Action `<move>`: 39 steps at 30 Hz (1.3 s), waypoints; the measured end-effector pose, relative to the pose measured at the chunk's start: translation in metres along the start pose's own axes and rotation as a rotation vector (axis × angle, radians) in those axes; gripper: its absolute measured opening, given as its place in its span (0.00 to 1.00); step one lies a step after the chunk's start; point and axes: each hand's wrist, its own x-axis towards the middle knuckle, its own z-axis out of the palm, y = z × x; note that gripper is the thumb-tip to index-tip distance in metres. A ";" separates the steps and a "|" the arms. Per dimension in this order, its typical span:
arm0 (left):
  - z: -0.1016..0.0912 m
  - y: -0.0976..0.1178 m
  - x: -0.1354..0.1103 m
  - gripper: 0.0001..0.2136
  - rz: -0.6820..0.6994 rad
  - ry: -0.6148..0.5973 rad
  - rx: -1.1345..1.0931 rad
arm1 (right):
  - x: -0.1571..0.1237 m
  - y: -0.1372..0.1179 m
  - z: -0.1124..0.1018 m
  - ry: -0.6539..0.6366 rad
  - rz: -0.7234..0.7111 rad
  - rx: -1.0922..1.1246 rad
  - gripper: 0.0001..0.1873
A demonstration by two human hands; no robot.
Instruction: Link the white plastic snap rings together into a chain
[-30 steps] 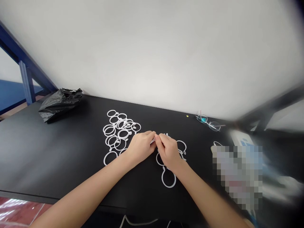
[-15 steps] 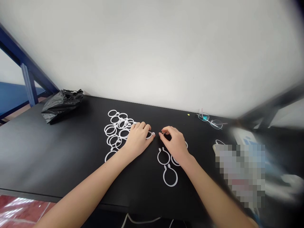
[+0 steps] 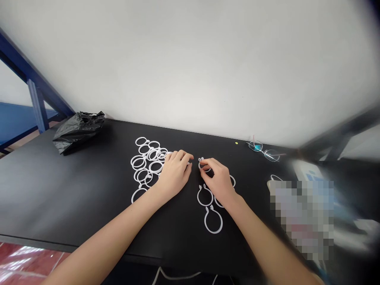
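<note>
My left hand (image 3: 175,173) is curled at the right edge of a loose group of white plastic rings (image 3: 139,162). A small white part of a ring (image 3: 189,163) shows at its fingertips; the rest of that ring is hidden by the hand. My right hand (image 3: 218,176) pinches another white ring (image 3: 200,164) with a small clasp at its top. Close below the right hand lie an open ring (image 3: 198,200) with its clasp ends apart and a second open ring (image 3: 221,226). More rings are partly covered by the right hand and wrist.
On the black table (image 3: 97,190), a crumpled black plastic bag (image 3: 78,130) lies at the back left. Eyeglasses (image 3: 261,151) rest near the wall, with a small yellow-green bit (image 3: 236,143) beside them. A pixelated item (image 3: 303,221) lies at the right.
The left fingers have shifted slightly up, and the ring at their tips is now more hidden. A ring with its clasp now shows at the right fingertips. The other rings lie as before.
</note>
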 end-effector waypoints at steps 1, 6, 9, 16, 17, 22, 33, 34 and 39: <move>-0.001 0.001 0.000 0.07 -0.007 0.007 -0.081 | 0.000 -0.002 0.000 0.028 -0.019 0.016 0.11; -0.004 0.011 0.000 0.11 -0.101 0.018 -0.588 | 0.001 -0.022 -0.005 0.200 -0.218 0.079 0.09; -0.007 0.017 0.001 0.19 -0.268 -0.057 -0.921 | -0.001 -0.032 -0.001 0.226 -0.322 0.143 0.10; -0.012 0.022 0.000 0.20 -0.288 -0.101 -0.947 | -0.011 -0.039 0.015 0.179 -0.350 0.255 0.09; -0.011 0.022 0.000 0.22 -0.277 -0.078 -0.917 | -0.012 -0.040 0.014 0.194 -0.345 0.265 0.09; -0.011 0.020 -0.001 0.30 -0.277 -0.067 -0.885 | -0.012 -0.041 0.005 0.252 -0.191 0.265 0.07; -0.009 0.017 -0.006 0.22 -0.031 -0.031 -0.432 | -0.011 -0.038 0.009 0.179 -0.010 0.373 0.04; -0.008 0.018 -0.006 0.22 -0.020 -0.039 -0.420 | -0.011 -0.038 0.009 0.181 -0.009 0.373 0.05; -0.007 0.018 -0.007 0.23 -0.011 -0.062 -0.473 | -0.012 -0.039 0.007 0.168 0.007 0.387 0.06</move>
